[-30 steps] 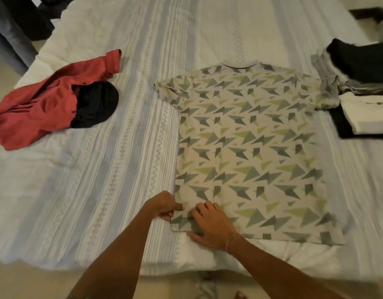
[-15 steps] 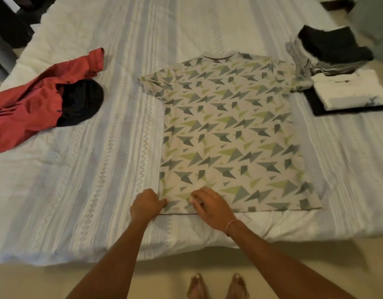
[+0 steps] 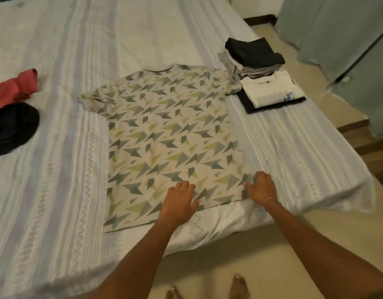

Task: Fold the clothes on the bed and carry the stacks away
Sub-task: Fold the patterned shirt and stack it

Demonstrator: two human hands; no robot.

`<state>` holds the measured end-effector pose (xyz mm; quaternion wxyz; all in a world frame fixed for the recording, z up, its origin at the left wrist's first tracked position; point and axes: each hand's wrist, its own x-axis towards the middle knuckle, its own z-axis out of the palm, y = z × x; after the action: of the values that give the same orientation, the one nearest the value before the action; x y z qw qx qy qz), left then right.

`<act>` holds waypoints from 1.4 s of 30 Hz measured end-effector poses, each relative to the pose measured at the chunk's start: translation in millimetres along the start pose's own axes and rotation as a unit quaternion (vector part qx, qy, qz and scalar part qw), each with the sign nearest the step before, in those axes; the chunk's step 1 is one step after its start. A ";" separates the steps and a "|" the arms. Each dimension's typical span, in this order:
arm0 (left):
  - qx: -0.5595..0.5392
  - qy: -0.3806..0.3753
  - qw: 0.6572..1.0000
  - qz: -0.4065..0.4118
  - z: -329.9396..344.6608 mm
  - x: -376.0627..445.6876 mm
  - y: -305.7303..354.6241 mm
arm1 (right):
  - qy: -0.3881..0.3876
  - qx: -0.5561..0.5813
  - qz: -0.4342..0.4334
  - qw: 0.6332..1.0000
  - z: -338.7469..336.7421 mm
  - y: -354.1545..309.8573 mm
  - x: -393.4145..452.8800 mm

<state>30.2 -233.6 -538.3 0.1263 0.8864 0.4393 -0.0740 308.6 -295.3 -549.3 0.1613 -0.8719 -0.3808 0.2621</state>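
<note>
Left hand flat, fingers spread, pressing patterned T-shirt hem; right hand gripping its near right corner. T-shirt spread flat on bed. Beyond its right sleeve, folded clothes stack; far left, red shirt, black garment.

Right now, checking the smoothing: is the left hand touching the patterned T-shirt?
Touching. The head view shows the left hand lying flat, fingers spread, on the patterned T-shirt near its hem.
</note>
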 end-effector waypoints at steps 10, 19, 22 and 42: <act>-0.022 -0.067 0.997 -0.007 45.0 11.7 68.4 | -0.113 0.265 0.073 0.955 -31.1 44.8 7.5; -0.009 -0.050 0.999 0.000 53.8 10.6 75.4 | 0.027 -0.005 -0.040 0.999 -31.0 37.6 4.5; -0.004 -0.050 0.999 0.009 47.9 10.9 78.9 | 0.034 0.014 -0.115 0.993 -21.1 26.4 7.3; 0.006 0.000 0.992 0.129 -50.6 225.8 52.5 | -0.060 0.110 0.015 0.992 -17.2 -16.7 90.4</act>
<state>209.3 -77.9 -536.2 0.1296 0.9363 0.3207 -0.0601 360.7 -218.0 -557.6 0.2289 -0.8372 -0.3457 0.3566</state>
